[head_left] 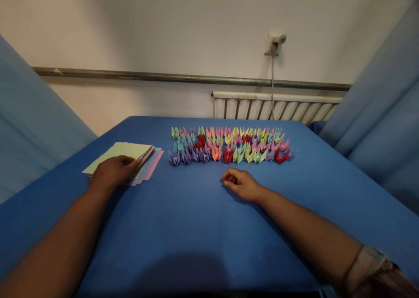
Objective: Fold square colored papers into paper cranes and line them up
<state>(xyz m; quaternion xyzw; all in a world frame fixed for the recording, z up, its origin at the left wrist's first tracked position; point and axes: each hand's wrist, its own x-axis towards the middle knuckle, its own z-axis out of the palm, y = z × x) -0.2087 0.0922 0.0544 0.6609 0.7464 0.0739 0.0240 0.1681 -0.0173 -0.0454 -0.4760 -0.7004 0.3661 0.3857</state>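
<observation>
My left hand (113, 171) lies on a stack of coloured paper sheets (126, 152) at the left of the blue table (196, 219), its fingers laid over the near edge of the top pale green sheet. My right hand (240, 183) rests on the table in the middle, fingers loosely curled with nothing visible in them. Just beyond it stand several rows of small folded paper cranes (229, 144) in purple, red, pink, green and yellow.
Blue curtains hang at the left (29, 128) and right (382, 110). A white wall with a metal rail (163, 76), a radiator (275, 106) and a wall socket with a cord (274, 45) lies behind the table.
</observation>
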